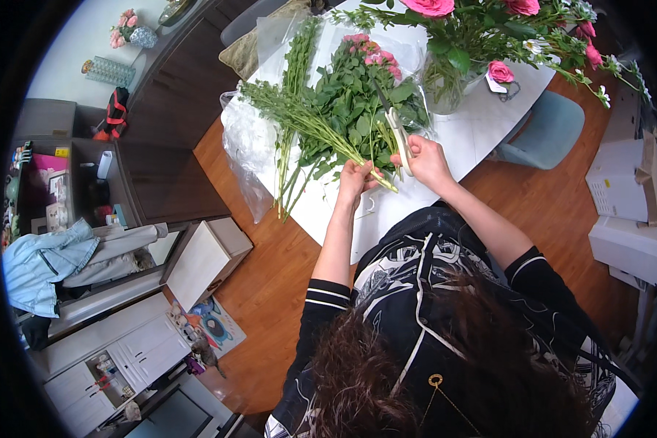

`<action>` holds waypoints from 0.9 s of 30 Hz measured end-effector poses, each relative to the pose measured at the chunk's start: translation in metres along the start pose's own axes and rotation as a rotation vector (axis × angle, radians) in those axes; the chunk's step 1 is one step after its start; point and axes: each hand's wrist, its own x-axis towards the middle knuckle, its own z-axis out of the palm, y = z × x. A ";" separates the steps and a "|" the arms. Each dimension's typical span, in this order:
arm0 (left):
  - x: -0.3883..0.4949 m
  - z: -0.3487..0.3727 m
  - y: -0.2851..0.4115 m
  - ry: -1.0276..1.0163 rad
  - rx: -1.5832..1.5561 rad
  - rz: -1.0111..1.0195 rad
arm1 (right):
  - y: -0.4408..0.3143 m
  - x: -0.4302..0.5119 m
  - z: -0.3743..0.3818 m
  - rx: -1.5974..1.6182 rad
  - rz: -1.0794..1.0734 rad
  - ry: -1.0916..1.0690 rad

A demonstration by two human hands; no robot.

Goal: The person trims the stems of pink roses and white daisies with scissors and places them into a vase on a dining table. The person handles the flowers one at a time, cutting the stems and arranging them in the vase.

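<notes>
My left hand (356, 179) grips a bundle of leafy green stems (312, 125) near its cut ends, which poke out past my fingers. In my right hand (428, 160) is a pair of scissors (397, 130) with cream handles; the dark blades point away from me. Beneath the bundle lies a heap of leafy stems (339, 87) topped by small pink roses (380, 55). A second sheaf of green stems (301, 55) lies left of it, crossed by the bundle. All of this is on a white table (462, 150).
A clear vase (443, 90) of large pink roses and white flowers stands at the table's far right. Crumpled clear plastic wrap (246, 137) hangs over the left edge. A blue-grey chair (553, 128) is at the right; a white box (621, 180) sits beyond it.
</notes>
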 end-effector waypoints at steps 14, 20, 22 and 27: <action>0.019 0.006 0.016 0.052 0.029 -0.073 | -0.091 -0.033 -0.027 -0.134 -0.578 0.359; 0.000 0.006 -0.003 0.048 0.133 -0.015 | -0.059 0.038 -0.016 -0.234 -0.304 0.050; -0.009 0.001 -0.003 0.083 0.046 0.031 | -0.023 0.062 0.001 -0.385 -0.283 -0.011; -0.035 -0.015 0.005 0.120 -0.036 0.081 | 0.045 0.071 0.010 -0.743 -0.122 -0.086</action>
